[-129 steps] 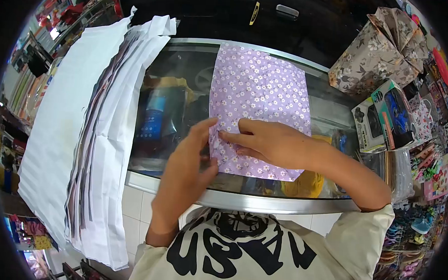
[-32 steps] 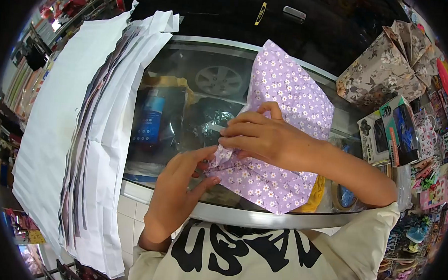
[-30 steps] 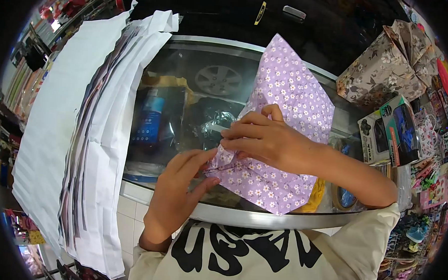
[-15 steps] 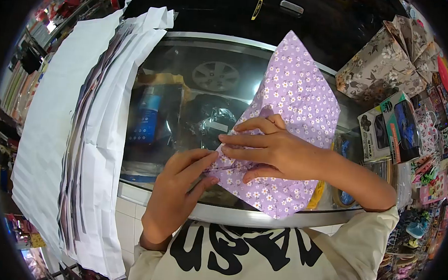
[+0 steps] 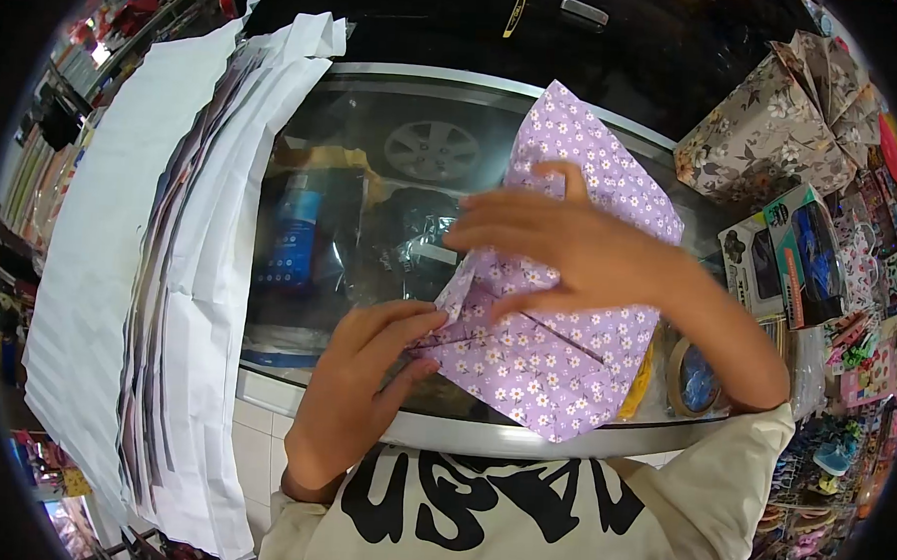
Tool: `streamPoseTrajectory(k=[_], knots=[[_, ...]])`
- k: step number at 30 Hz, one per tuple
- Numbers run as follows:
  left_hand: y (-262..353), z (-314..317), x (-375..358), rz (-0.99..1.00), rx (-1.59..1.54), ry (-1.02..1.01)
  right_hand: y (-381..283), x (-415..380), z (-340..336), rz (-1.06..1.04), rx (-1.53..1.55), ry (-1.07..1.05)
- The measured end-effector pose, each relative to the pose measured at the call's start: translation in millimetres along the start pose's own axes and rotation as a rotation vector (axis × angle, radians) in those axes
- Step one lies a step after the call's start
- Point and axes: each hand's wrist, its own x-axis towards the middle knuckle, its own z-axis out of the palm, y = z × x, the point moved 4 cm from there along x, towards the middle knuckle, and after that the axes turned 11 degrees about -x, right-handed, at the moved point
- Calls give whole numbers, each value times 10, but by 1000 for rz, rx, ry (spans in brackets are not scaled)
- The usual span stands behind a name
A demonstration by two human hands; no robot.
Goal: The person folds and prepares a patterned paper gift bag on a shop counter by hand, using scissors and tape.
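A folded sheet of purple paper with white daisies [image 5: 554, 385] lies on the glass counter [image 5: 376, 97]. Its pointed top leans toward the far edge, and a dark slit between folds runs across its lower part. My left hand [image 5: 370, 362] pinches the paper's left corner between thumb and fingers. Above the middle of the paper is my right hand [image 5: 570, 240], blurred, with its fingers spread and nothing in them.
White sheets in a tall stack [image 5: 121, 216] stand at the left. At the right are a floral wrapped package [image 5: 766, 124], boxed goods [image 5: 805, 256] and a tape roll [image 5: 693, 376]. A blue bottle [image 5: 295, 238] shows through the glass.
My right hand has lifted off the paper and moved up, its fingers spreading. The paper's top has shifted left and down, and the slit is uncovered. My left hand keeps its pinch.
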Motion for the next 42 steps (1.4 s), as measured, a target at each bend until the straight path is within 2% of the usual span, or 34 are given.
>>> streamPoseTrajectory(k=[5,8,10,12,15,16,18,19,25,28,31,34,37,42], knots=[[-2,3,12,-79,-96,1,653,168,-25,29,-172,-79],[-4,-5,25,-28,-54,-17,661,223,-19,62,-160,-140],[4,-10,32,6,-14,-51,620,165,1,55,-149,-72],[7,-3,29,1,-1,-42,600,69,18,132,-155,-69],[15,11,1,-66,-48,-30,567,-209,260,124,-189,-47],[13,18,1,-98,-77,-24,552,-274,272,156,-199,-100],[14,9,25,13,35,-87,497,-362,264,222,-212,-208],[20,12,29,68,93,-121,482,-369,276,264,-114,-287],[6,15,11,68,72,-100,312,-299,119,139,-231,-170],[25,7,26,51,75,-90,41,-183,-75,52,-154,-176],[-13,12,10,67,67,-99,-258,-146,38,8,26,-182],[-21,11,6,-44,-63,-15,-339,-198,235,16,-14,-113],[17,-22,-5,-94,63,119,-371,-233,257,31,-10,-109],[-20,-31,-24,-20,73,53,-376,-285,306,61,39,-113]])
